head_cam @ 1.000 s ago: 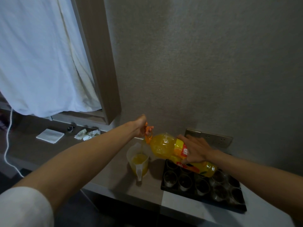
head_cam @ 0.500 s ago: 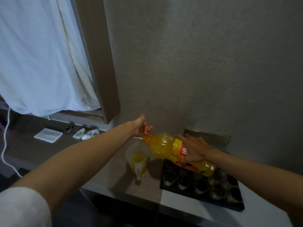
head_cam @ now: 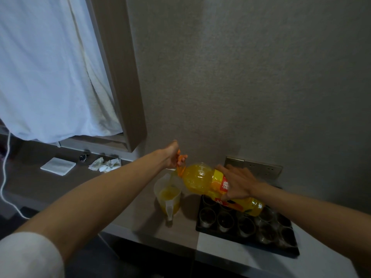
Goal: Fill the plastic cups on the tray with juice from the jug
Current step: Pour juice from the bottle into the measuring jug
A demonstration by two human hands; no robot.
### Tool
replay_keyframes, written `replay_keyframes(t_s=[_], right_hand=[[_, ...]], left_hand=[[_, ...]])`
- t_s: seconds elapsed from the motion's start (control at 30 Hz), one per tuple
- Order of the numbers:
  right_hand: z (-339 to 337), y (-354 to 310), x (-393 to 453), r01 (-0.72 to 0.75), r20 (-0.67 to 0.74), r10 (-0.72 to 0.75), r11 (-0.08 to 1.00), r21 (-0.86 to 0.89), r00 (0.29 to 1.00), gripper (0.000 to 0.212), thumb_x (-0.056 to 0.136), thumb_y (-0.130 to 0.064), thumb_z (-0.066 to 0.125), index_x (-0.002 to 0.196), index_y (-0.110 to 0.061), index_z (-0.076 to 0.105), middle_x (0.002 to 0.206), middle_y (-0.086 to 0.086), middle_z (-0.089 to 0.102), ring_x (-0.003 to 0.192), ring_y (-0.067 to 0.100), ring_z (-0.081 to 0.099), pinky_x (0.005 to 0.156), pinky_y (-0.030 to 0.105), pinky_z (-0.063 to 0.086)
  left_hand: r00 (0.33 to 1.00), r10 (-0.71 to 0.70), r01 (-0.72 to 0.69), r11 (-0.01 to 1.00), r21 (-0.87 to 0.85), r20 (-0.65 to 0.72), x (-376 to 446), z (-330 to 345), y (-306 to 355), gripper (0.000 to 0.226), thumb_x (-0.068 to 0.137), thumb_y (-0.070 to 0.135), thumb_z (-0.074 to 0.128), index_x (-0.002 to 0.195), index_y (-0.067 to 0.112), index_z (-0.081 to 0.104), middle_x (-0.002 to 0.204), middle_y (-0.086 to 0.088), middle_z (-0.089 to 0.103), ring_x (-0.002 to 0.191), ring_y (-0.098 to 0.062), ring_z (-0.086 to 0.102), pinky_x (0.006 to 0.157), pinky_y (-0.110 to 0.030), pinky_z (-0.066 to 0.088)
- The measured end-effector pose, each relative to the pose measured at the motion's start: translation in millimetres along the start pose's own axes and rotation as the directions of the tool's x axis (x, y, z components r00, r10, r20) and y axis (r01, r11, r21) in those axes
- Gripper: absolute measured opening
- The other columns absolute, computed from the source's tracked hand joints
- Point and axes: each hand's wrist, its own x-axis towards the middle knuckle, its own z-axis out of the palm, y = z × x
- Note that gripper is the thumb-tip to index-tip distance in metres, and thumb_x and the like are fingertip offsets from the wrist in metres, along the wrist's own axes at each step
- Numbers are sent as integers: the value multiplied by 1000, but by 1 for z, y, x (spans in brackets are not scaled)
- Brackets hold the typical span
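The left hand [head_cam: 171,156] has its grip round the orange handle [head_cam: 181,163] of a tipped juice bottle [head_cam: 210,180], the right hand [head_cam: 237,182] clasping its label, neck over the jug [head_cam: 168,197] just below, cups [head_cam: 224,218] in the tray [head_cam: 251,240] under the right grip.

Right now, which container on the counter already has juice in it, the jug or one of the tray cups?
The jug, left of the tray; its cups look empty.
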Motion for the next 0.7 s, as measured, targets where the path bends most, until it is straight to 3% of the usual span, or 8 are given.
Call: replay_keyframes(t_s=[0.17,0.43,0.7], right_hand=[[0,0,-1,-5,-5,5,1000,-11,1000,114,67,-76,74,156,-36,13,140,6,52,118,29,58,93,38,47],[0,-1,-1,1,9,0,1000,-19,1000,114,70,-73,75,157,-34,13,142,7,50,120,30,57,95,40,47],[-1,-3,3,-5,3,5,1000,-28,1000,113,68,-75,74,155,-35,14,139,6,52,118,29,58,94,38,47]], left_hand=[[1000,6,-6,1000,2,9,-1,1,-1,39,108,35,18,79,14,32,81,-11,53,57,-14,39,42,-21,27],[1000,0,0,1000,-20,-1,6,-2,-3,49,110,45,17,77,12,34,83,-14,55,58,-15,40,37,-19,28],[1000,8,-8,1000,-28,1,11,-5,-2,37,108,33,19,79,14,33,82,-15,54,57,-17,39,35,-16,29]])
